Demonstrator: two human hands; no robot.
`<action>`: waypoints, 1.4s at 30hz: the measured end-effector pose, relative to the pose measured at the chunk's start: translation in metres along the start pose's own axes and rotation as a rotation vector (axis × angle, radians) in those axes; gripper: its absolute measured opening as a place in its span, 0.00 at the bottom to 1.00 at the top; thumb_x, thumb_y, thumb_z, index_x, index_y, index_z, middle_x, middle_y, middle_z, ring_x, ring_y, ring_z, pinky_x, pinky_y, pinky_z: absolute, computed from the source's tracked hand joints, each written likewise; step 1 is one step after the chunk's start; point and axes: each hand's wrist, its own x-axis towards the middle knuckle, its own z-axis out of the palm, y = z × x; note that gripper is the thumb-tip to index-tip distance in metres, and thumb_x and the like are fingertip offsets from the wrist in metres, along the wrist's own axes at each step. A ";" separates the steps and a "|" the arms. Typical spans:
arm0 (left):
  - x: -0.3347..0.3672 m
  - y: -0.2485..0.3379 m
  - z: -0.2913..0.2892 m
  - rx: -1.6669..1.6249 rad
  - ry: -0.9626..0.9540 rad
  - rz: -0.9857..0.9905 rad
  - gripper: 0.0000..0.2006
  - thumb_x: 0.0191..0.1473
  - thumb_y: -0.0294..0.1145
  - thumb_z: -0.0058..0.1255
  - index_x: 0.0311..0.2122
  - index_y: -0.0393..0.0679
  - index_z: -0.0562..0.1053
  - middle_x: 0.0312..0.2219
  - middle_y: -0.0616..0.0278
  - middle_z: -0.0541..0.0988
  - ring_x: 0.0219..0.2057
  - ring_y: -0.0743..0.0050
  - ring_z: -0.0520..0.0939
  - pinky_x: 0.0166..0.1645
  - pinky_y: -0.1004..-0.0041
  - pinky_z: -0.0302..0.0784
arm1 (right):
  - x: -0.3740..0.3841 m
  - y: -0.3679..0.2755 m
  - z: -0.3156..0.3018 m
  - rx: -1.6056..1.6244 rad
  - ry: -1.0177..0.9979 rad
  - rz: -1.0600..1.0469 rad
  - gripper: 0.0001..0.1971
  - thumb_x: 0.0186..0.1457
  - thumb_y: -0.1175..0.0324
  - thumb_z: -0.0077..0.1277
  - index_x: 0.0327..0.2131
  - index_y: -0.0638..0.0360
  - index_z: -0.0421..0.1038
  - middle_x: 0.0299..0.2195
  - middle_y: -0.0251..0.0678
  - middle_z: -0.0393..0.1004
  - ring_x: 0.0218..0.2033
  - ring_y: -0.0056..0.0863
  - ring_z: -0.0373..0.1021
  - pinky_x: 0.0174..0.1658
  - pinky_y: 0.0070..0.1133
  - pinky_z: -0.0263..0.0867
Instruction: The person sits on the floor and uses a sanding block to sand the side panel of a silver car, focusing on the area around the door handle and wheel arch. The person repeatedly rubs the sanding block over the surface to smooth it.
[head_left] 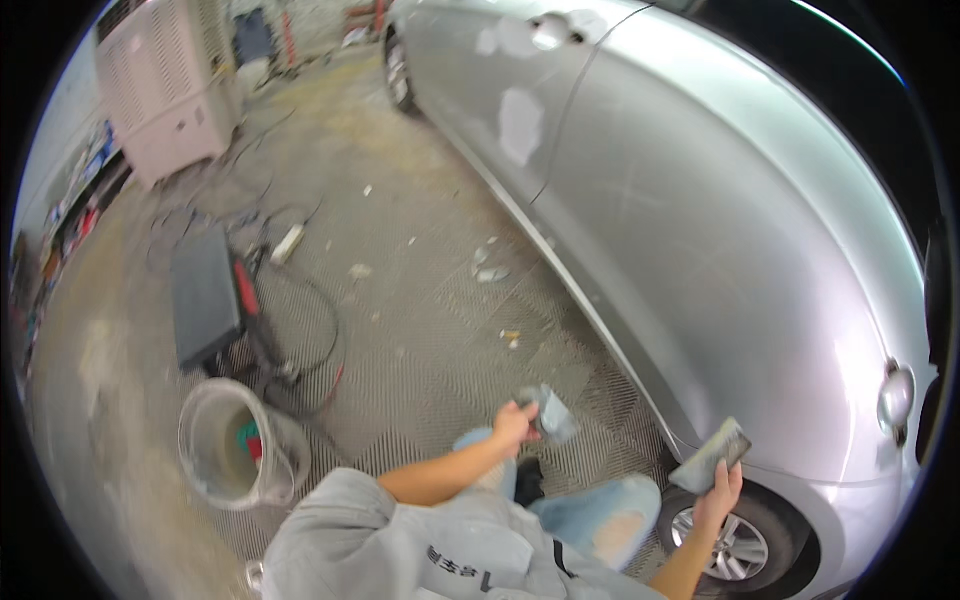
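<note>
My left hand [515,425] is closed on a blurred grey-blue rag [556,415], held above the floor over my knees. In my right hand [718,494] is a flat grey-green sanding block [711,456] with a dark end, gripped from below. It is close to the lower side of a silver car [690,260], above the wheel [735,545]; I cannot tell whether block and panel touch. A pale patch [521,125] shows on the car's side farther away, below a door handle spot.
On the left stands a whitish bucket [190,430] with green and red things inside. Beyond it are a dark box-like stool [205,300], cables [335,330] and a power strip [288,245]. A large beige cooler [160,90] stands at the far left. Scraps [492,273] litter the ridged floor.
</note>
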 end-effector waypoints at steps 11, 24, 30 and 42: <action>-0.052 0.097 -0.099 -0.360 0.531 0.470 0.07 0.55 0.32 0.44 0.39 0.43 0.68 0.30 0.62 0.77 0.25 0.73 0.78 0.24 0.76 0.75 | 0.139 0.126 0.247 0.318 -0.601 0.262 0.13 0.55 0.76 0.43 0.45 0.65 0.64 0.39 0.33 0.71 0.39 0.21 0.67 0.45 0.19 0.63; -0.092 0.301 0.019 -0.306 0.650 0.309 0.08 0.57 0.32 0.41 0.41 0.47 0.67 0.32 0.66 0.75 0.26 0.75 0.77 0.26 0.75 0.76 | 0.178 0.003 0.328 -0.124 -0.643 0.513 0.08 0.53 0.73 0.47 0.37 0.62 0.68 0.29 0.29 0.72 0.29 0.16 0.65 0.36 0.17 0.63; -0.089 0.425 0.078 -0.272 0.502 0.205 0.06 0.56 0.33 0.43 0.38 0.46 0.68 0.27 0.66 0.76 0.24 0.77 0.77 0.23 0.78 0.75 | 0.217 -0.101 0.365 -0.397 -0.588 0.296 0.05 0.51 0.72 0.49 0.29 0.63 0.66 0.22 0.28 0.69 0.24 0.15 0.61 0.29 0.18 0.61; 0.067 0.698 0.069 0.207 0.038 -0.020 0.06 0.55 0.34 0.45 0.37 0.46 0.70 0.28 0.69 0.76 0.24 0.80 0.76 0.26 0.76 0.73 | 0.256 -0.159 0.532 -0.238 0.236 0.182 0.11 0.54 0.75 0.43 0.41 0.65 0.65 0.34 0.30 0.69 0.34 0.17 0.64 0.39 0.16 0.60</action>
